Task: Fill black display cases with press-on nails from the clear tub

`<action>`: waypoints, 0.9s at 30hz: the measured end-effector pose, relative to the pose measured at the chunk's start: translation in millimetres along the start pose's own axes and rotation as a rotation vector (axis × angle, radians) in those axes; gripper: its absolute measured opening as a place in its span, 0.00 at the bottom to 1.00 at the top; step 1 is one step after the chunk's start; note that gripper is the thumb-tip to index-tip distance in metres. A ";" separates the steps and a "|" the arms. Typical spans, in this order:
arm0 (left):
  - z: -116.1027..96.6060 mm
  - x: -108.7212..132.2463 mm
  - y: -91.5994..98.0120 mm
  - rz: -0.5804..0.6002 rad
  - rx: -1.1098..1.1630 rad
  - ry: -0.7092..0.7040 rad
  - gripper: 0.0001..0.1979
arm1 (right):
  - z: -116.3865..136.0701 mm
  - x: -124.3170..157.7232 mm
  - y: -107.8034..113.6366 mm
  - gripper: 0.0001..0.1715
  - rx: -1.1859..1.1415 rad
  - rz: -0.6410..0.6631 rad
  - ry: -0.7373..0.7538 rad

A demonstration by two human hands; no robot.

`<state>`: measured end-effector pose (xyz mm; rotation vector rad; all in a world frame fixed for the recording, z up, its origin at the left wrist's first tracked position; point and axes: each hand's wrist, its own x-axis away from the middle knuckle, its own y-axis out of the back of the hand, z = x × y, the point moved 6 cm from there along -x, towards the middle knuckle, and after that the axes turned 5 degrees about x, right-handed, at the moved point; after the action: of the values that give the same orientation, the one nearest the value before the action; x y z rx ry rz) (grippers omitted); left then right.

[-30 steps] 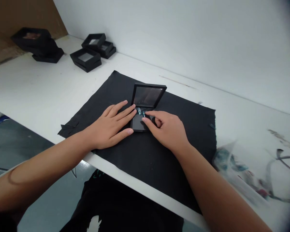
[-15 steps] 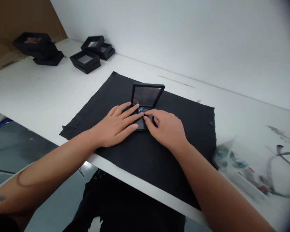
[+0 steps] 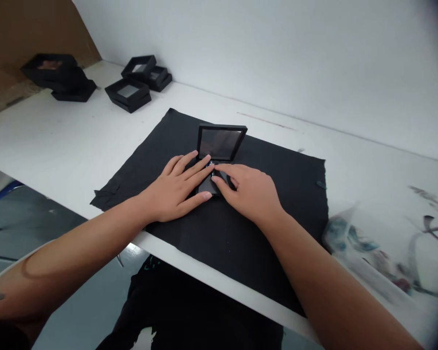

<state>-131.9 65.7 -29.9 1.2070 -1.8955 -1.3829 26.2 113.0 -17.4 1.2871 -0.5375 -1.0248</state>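
Observation:
A black hinged box stands open on a black cloth (image 3: 204, 238), its lid (image 3: 222, 144) tilted up with a clear window in it. My left hand (image 3: 173, 189) lies over the left side of the box base (image 3: 206, 185), fingers spread flat. Over the right side of the base, my right hand (image 3: 253, 192) has its thumb and index finger bent in around a small shiny bluish piece (image 3: 212, 172). Fingers of both hands hide most of that piece, so its kind is unclear.
Several black windowed boxes (image 3: 128, 95) are stacked at the back left, with another dark pile (image 3: 63, 78) farther left. A clear plastic bag with blue bits (image 3: 345, 233) lies right of the cloth. A white wall (image 3: 277, 63) bounds the white table's back.
My right thumb and fingertip have shifted slightly left and closer to my left fingers. Less of the bluish piece shows now. The box and cloth stay in place.

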 end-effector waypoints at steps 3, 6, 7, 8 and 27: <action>1.1 0.2 -0.7 0.001 0.022 -0.002 0.35 | 1.4 -2.8 -0.3 0.21 0.007 0.016 -0.012; 3.1 0.5 -0.7 -0.008 0.040 -0.006 0.35 | 3.5 -6.6 0.6 0.21 0.011 0.022 -0.051; 3.6 0.5 -0.6 -0.013 0.042 -0.009 0.35 | 4.0 -7.7 1.0 0.20 0.009 0.022 -0.071; 3.8 0.4 -0.7 -0.016 0.042 -0.013 0.36 | 4.3 -8.6 1.3 0.18 0.005 0.021 -0.092; -3.8 -3.0 0.0 -0.008 -0.044 0.023 0.33 | 4.2 -8.0 2.5 0.12 0.075 -0.022 -0.262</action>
<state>-127.4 66.4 -28.2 1.2062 -1.8371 -1.4013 19.7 117.5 -12.3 1.2339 -0.7687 -1.2099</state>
